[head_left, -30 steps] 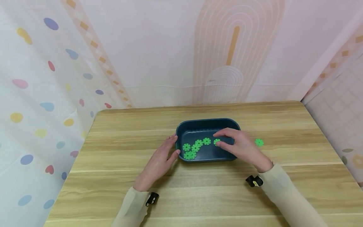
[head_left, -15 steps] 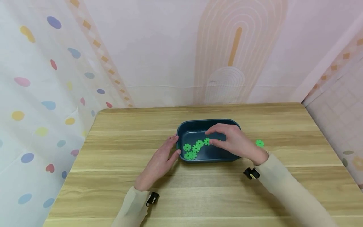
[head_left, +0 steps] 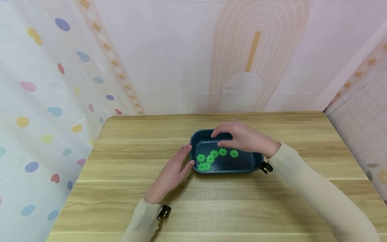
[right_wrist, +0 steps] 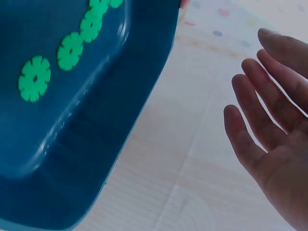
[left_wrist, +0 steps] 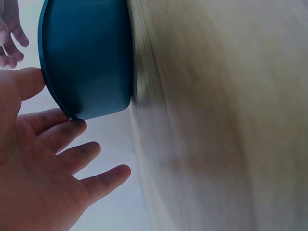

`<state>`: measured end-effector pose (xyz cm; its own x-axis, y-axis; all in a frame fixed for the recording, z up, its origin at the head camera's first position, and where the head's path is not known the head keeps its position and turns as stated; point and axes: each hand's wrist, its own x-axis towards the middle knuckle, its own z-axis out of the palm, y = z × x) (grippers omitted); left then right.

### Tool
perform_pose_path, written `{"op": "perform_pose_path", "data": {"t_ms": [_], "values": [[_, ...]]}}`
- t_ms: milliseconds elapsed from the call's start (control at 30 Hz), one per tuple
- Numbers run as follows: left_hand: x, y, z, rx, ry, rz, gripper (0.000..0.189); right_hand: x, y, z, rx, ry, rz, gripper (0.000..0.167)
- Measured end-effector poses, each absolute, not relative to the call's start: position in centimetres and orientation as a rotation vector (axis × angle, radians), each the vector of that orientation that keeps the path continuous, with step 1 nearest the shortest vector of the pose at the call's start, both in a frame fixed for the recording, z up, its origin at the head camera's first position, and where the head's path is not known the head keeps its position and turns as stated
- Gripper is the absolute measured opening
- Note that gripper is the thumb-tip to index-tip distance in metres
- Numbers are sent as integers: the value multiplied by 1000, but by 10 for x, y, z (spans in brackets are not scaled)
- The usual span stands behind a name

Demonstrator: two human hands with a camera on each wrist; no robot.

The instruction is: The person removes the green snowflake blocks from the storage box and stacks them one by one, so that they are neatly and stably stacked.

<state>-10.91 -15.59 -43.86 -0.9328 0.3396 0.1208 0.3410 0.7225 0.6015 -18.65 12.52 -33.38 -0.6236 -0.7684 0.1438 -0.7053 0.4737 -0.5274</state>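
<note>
A dark blue-green tray (head_left: 242, 164) lies on the table with several flat green notched discs (head_left: 234, 154) on its floor. Most discs run in an overlapping chain toward its left end; one sits apart, also visible as a green disc (right_wrist: 34, 79) in the right wrist view. My left hand (head_left: 170, 174) touches the tray's left end; in the left wrist view, the fingers of that hand (left_wrist: 48, 154) are spread, with tips at the rim. Above the tray's far side hovers my right hand (head_left: 242, 137), fingers loosely bent and nothing between them.
The wooden table (head_left: 142, 141) reaches back to a patterned cloth backdrop (head_left: 169, 60). My right sleeve (head_left: 314, 181) crosses the table right of the tray and covers part of it. Black straps (head_left: 266, 167) hang at the wrists.
My right hand has moved left and farther back, uncovering the single disc in the tray. Another disc on the table at right is now hidden behind the right arm. My left hand stays put.
</note>
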Motion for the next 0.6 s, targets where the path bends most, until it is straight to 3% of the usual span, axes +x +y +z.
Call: {"op": "perform_pose_path", "data": {"t_ms": [600], "values": [[-105, -152, -439, -576, -2920, -1001, 58, -231, 103, -366, -1359, 2346, -518, 38]]}}
